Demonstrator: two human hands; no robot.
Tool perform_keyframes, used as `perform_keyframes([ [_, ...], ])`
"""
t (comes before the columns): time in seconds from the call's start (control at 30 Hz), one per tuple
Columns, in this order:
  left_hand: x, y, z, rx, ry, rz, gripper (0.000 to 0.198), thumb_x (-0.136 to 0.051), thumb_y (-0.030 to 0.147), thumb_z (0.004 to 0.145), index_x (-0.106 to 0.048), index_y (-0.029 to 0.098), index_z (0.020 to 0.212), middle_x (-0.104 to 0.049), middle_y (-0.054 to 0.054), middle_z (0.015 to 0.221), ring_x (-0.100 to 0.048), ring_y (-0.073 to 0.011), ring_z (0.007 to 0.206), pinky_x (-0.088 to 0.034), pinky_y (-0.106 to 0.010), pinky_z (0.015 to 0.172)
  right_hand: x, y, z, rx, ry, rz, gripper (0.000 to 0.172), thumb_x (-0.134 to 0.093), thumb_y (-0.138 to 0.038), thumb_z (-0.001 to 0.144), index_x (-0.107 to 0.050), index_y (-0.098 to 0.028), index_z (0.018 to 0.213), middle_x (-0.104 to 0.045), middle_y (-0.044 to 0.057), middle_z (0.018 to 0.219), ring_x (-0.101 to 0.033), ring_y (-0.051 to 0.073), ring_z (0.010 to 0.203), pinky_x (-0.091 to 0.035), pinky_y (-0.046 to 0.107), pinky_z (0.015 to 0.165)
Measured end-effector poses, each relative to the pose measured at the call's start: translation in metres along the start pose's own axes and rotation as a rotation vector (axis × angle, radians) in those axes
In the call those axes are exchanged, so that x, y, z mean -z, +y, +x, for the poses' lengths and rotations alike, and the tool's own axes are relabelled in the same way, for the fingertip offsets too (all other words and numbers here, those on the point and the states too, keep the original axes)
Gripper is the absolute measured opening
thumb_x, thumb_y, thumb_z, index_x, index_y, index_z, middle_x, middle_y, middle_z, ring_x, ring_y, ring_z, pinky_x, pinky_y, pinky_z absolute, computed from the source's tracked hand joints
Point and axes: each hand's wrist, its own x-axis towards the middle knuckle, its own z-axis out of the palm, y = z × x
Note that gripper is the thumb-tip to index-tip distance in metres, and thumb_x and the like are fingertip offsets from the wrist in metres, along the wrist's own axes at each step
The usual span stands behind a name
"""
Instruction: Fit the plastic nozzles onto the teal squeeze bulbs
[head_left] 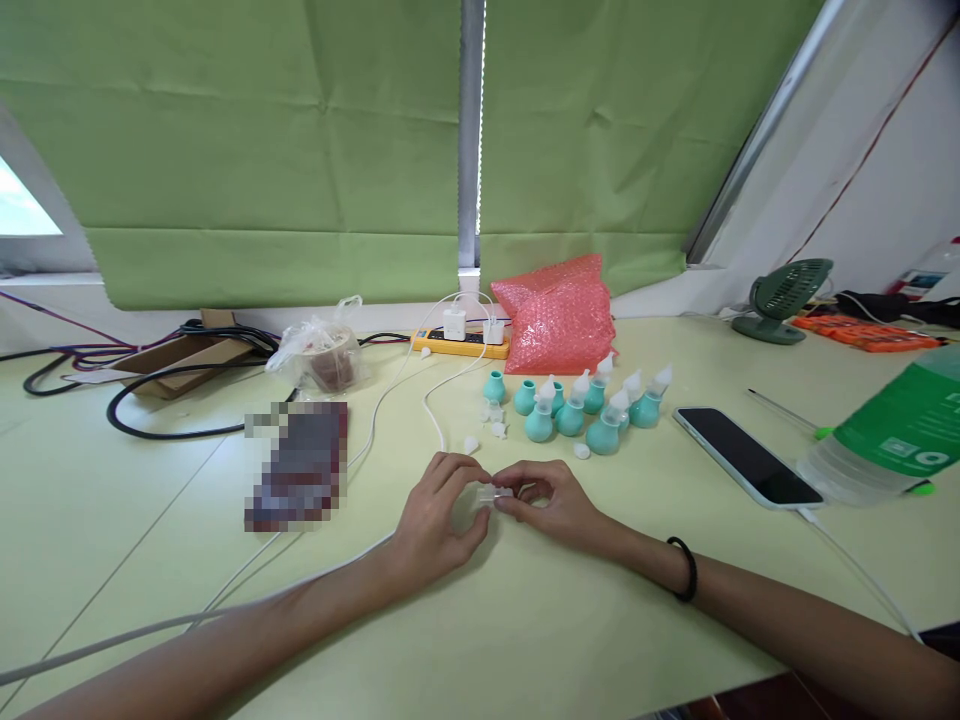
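Note:
My left hand (442,520) and my right hand (551,503) meet low over the table, fingertips closed on a small clear plastic nozzle part (491,495) between them. The fingers cover part of it, so its full shape is hidden. Just beyond stand several teal squeeze bulbs (604,435), most topped with clear pointed nozzles (632,382). A few bulbs, such as the teal bulb at the back left (494,386), have an open neck. Loose white tips (471,445) and clear parts (492,411) lie between the bulbs and my hands.
A pink bubble-wrap bag (559,320) sits behind the bulbs, beside a yellow power strip (457,343). On the right are a phone (746,455), a large bottle (885,430) and a small fan (784,300). White cables (375,400) run past my left arm.

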Motion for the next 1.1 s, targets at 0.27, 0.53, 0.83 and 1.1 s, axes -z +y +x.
perform_keyframes([
  [0.27, -0.0012, -0.0036, 0.0006, 0.083, -0.071, -0.031, 0.019, -0.053, 0.015, 0.069, -0.051, 0.019, 0.088, -0.059, -0.004, 0.082, -0.053, -0.0168, 0.079, -0.045, -0.028, 0.069, -0.0002, -0.0061, 0.0006, -0.066, -0.008, 0.119, 0.021, -0.06, -0.029, 0.066, -0.06, -0.014, 0.08, -0.059, 0.003, 0.071, -0.052, 0.008, 0.052, -0.049, 0.021, 0.048],
  [0.53, -0.0026, -0.0049, -0.0026, 0.085, -0.038, -0.09, 0.015, -0.055, 0.018, 0.071, -0.056, 0.015, 0.086, -0.062, -0.006, 0.08, -0.058, -0.0156, 0.075, -0.047, -0.026, 0.066, 0.0001, -0.0061, 0.0006, -0.074, -0.02, 0.149, 0.022, -0.06, -0.031, 0.067, -0.06, -0.014, 0.08, -0.058, 0.003, 0.071, -0.051, 0.008, 0.051, -0.048, 0.02, 0.045],
  [0.83, -0.004, -0.0069, -0.0035, 0.042, -0.017, -0.115, 0.014, -0.055, 0.016, 0.072, -0.058, 0.015, 0.086, -0.063, -0.007, 0.079, -0.059, -0.0152, 0.074, -0.049, -0.026, 0.065, 0.0006, -0.0037, 0.0023, -0.074, -0.046, 0.173, 0.019, -0.059, -0.028, 0.068, -0.06, -0.013, 0.08, -0.057, 0.003, 0.069, -0.049, 0.007, 0.05, -0.047, 0.021, 0.045],
  [1.1, -0.0052, -0.0058, -0.0046, 0.173, -0.03, -0.11, 0.018, -0.057, 0.021, 0.071, -0.057, 0.016, 0.089, -0.065, -0.003, 0.077, -0.06, -0.0134, 0.065, -0.05, -0.025, 0.063, 0.0011, -0.0044, 0.0, -0.055, -0.01, 0.115, 0.022, -0.06, -0.029, 0.068, -0.057, -0.014, 0.085, -0.058, 0.004, 0.074, -0.053, 0.009, 0.057, -0.049, 0.021, 0.049],
])
